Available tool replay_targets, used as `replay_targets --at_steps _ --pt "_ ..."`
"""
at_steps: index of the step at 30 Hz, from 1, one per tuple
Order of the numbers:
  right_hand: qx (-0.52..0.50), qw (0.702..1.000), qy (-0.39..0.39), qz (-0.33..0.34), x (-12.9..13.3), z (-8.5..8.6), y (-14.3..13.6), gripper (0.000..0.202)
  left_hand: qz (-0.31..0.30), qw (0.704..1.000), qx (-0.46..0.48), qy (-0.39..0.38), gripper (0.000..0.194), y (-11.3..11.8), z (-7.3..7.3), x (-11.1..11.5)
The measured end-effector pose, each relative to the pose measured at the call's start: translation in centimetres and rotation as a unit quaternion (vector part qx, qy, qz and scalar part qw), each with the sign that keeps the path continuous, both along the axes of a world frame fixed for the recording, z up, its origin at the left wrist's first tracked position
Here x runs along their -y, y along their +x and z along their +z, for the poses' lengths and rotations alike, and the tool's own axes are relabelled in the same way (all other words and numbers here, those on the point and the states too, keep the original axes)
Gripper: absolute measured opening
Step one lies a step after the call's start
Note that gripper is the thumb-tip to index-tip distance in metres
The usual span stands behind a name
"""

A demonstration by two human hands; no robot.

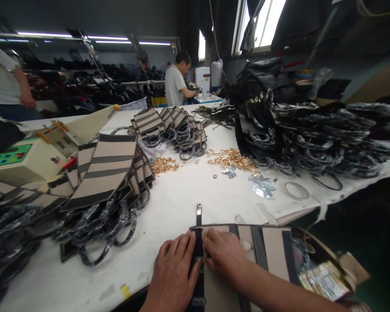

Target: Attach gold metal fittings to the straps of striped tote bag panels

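Note:
A beige bag panel with dark stripes (275, 247) lies before me at the table's front edge. Along its left side runs a black strap (199, 284), whose narrow far end carries a gold metal clasp (199, 209). My left hand (177, 268) lies flat, fingers stretched forward beside the strap and thumb against it. From the other side, my right hand (225, 253) rests on the panel with its fingers curled and bunched at the strap's edge. Its fingertips are partly hidden.
Striped panels with plastic-wrapped handles (107, 169) are stacked left, near a beige machine (22, 160). Gold fittings (232, 159) and thin metal pieces (261, 186) lie mid-table. Black wrapped bags (312, 134) are heaped right, near a tape roll (297, 190). A person (175, 82) works behind.

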State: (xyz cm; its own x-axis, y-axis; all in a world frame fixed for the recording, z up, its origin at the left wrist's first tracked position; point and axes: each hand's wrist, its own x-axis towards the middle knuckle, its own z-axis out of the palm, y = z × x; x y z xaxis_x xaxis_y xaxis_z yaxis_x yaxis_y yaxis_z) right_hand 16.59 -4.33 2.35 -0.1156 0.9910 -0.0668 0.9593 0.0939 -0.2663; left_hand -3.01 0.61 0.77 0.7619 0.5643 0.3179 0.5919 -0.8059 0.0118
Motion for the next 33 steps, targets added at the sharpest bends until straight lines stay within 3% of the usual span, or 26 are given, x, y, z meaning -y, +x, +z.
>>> replay_targets --at_steps 6,10,13,17,21,27,33 --pt "0.015 1.0 0.0 0.018 -0.4 1.6 -0.2 0.032 -0.005 1.0 -0.013 0.013 0.053 -0.1 0.1 0.0" --pt "-0.038 0.998 0.039 -0.019 -0.2 2.5 2.4 0.017 0.002 1.0 0.008 0.016 0.055 -0.3 0.0 0.1" --pt "-0.071 0.988 0.086 -0.105 0.2 2.8 7.9 0.022 0.004 1.0 0.023 0.005 0.055 -0.4 0.0 0.1" --pt "-0.024 0.956 0.093 -0.277 0.6 2.3 18.0 0.029 0.004 0.999 0.035 -0.026 0.056 -0.7 -0.1 0.1" --pt "-0.003 0.938 0.057 -0.342 0.1 1.0 24.7 0.041 0.008 0.998 0.049 -0.038 0.057 -0.7 -0.2 0.1" --pt "-0.005 0.936 0.021 -0.35 -1.4 -1.2 26.1 0.033 0.021 0.995 0.064 -0.078 0.056 -0.5 0.0 0.4" --pt "-0.031 0.934 -0.014 -0.356 -2.0 -0.6 26.5 0.023 0.04 0.985 0.072 -0.15 0.058 -0.4 0.9 1.1"
